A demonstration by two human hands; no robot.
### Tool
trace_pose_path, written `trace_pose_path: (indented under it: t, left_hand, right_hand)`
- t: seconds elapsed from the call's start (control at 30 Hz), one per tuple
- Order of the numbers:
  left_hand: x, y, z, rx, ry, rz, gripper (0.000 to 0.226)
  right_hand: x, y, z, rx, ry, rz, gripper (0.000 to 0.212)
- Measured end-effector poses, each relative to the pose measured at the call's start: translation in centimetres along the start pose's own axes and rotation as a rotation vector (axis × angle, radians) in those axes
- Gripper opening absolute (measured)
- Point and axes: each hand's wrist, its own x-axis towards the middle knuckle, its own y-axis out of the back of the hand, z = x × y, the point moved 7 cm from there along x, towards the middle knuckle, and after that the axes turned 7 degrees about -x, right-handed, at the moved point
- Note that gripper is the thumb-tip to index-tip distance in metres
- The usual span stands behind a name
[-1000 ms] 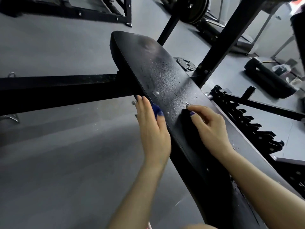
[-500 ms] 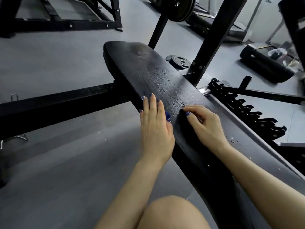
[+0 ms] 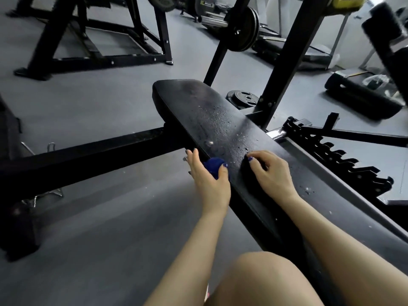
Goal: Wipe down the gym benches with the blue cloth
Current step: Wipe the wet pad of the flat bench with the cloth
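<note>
Midway through the wipe, as judged from the surface: the long black padded vinyl bench point(image 3: 223, 129) carries many pale droplets and specks across its middle, from just ahead of the hands toward the rounded far end, while the near stretch beside the right forearm shows only a few scattered flecks. Much of the pad therefore appears to be left, including the far end; whether other benches have been wiped cannot be told from this view.

The left hand point(image 3: 207, 180) holds the bunched dark blue cloth point(image 3: 213, 167) at the pad's left edge, thumb curled over it and fingers extended down the side of the padding, so the cloth bears on the rim, not the top face. The right hand point(image 3: 271, 175) rests on top of the pad just beside it, fingers bent with the tips pressing on the vinyl and grasping nothing, apparently steadying the bench.

The bench's long axis runs diagonally from the lower right, close to the person's bare knee point(image 3: 260, 279), to the upper centre, with its rounded head end pointing away and leftward. A black steel frame beam point(image 3: 88, 160) meets it from the left. A black weight plate point(image 3: 242, 98) lies on the grey rubber floor point(image 3: 110, 228) beyond the pad, to its right.
</note>
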Motion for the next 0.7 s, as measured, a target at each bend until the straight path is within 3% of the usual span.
trace_pose_path:
  t: [0.17,0.3,0.43,0.7]
  left_hand:
    - [-0.3,-0.5,-1.2,-0.027,0.075,0.103,0.065]
    - [-0.6,0.1,-0.4,-0.045,-0.032,0.146,0.042]
    - [0.9,2.1,-0.8,-0.069,-0.109,0.296,0.043]
    - [-0.6,-0.6,-0.1,-0.012,-0.360,0.102,0.049]
  right_hand:
    - [0.1,-0.1,0.3,0.020,-0.007,-0.008,0.018]
    - [0.2,-0.1,0.4,0.063,-0.010,-0.012,0.020]
    - [0.0,-0.2,0.4,0.117,-0.014,-0.031,0.027]
    - [1.5,-2.2,-1.1,0.022,0.138,-0.160,0.031]
